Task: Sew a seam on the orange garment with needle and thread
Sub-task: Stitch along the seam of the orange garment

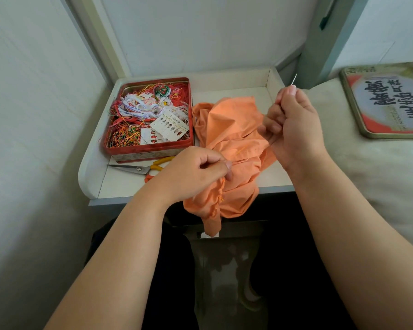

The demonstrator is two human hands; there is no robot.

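The crumpled orange garment (pixel 227 139) lies on the small white table (pixel 236 91) and hangs over its front edge. My left hand (pixel 196 170) pinches the fabric at a gathered seam near the table's front. My right hand (pixel 291 125) is raised above the garment's right side and pinches a thin silver needle (pixel 294 79) that points up past my fingertips. A short line of yellow thread (pixel 240 150) shows on the fabric between my hands; the thread running to the needle is too fine to see.
An open red tin (pixel 150 115) full of tangled threads and needle cards stands at the table's left. Scissors with yellow handles (pixel 143 168) lie in front of it. A tin lid (pixel 389 101) rests on the bed at the right. White walls close in left and behind.
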